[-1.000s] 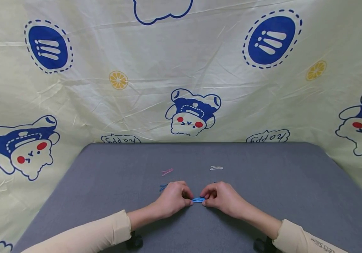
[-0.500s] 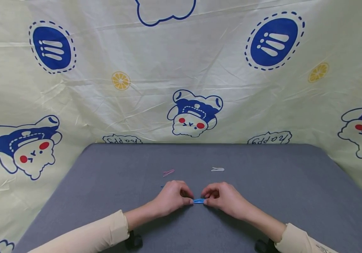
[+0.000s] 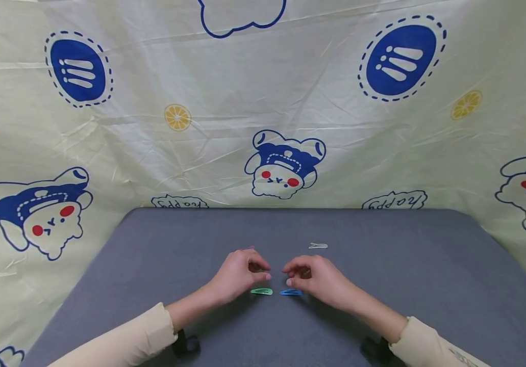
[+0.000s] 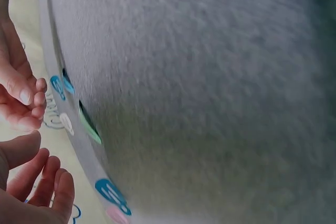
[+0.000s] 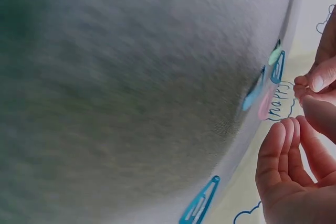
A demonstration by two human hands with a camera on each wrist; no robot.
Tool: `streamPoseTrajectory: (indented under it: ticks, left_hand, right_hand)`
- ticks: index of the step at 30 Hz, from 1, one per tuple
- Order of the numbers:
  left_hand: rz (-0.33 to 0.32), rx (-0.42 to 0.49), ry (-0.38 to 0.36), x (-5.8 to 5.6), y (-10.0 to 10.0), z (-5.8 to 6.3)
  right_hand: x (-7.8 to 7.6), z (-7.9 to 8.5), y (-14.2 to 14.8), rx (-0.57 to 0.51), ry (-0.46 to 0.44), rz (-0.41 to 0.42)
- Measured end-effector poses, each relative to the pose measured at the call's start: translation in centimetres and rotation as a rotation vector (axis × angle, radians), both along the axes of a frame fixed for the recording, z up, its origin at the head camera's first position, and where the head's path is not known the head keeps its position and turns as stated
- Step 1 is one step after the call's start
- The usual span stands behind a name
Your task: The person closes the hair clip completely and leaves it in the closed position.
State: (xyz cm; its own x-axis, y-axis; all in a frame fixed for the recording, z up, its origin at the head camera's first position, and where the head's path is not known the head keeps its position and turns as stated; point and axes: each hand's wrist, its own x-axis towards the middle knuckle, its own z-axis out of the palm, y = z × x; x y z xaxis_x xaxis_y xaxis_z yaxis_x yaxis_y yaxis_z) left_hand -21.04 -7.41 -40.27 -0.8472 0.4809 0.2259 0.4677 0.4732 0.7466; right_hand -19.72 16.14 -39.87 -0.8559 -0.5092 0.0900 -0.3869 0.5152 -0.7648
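Observation:
Both hands are just above the grey table, loosely curled with nothing between the fingers. In the head view a green snap hair clip (image 3: 261, 291) lies flat just below my left hand (image 3: 239, 275). Close to its right, a blue snap hair clip (image 3: 291, 292) lies below my right hand (image 3: 324, 283). The fingertips of the two hands face each other, a small gap apart. The left wrist view shows the green clip (image 4: 89, 125) and another blue clip (image 4: 112, 195) farther along the table. In the right wrist view my right hand (image 5: 296, 171) touches no clip.
A white hair clip (image 3: 318, 245) lies farther back on the grey table (image 3: 382, 255). My left hand mostly hides a pink clip (image 3: 250, 247), clearer in the right wrist view as a pink clip (image 5: 265, 104). A printed cloth (image 3: 226, 168) hangs behind the table.
Both hands pinched the ends of a blue hair clip before. They have let go and lifted slightly away from the viewer. The blue clip now lies on the table, with the green clip visible beside it.

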Motion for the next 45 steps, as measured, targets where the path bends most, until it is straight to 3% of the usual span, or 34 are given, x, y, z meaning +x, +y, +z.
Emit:
streamPoseTrajectory:
  ticks: [16, 28, 36, 45]
  left_hand:
    - [0.185, 0.005, -0.008, -1.1, -3.4, 1.1]
    - [0.276, -0.024, -0.017, -2.7, -5.0, 0.8]
    - [0.277, -0.051, -0.046, -4.0, -5.6, 0.4]
    - [0.218, -0.099, -0.101, -5.3, -6.1, -0.4]
  right_hand:
    - [-3.0, 0.9, -1.7, 0.012, 0.088, 0.016]
    - [-5.9, 1.2, -3.8, 0.04, 0.101, -0.01]
    - [-8.0, 1.1, -5.5, 0.095, 0.056, 0.008]
    - [-9.4, 0.6, -6.9, 0.146, 0.003, 0.026]
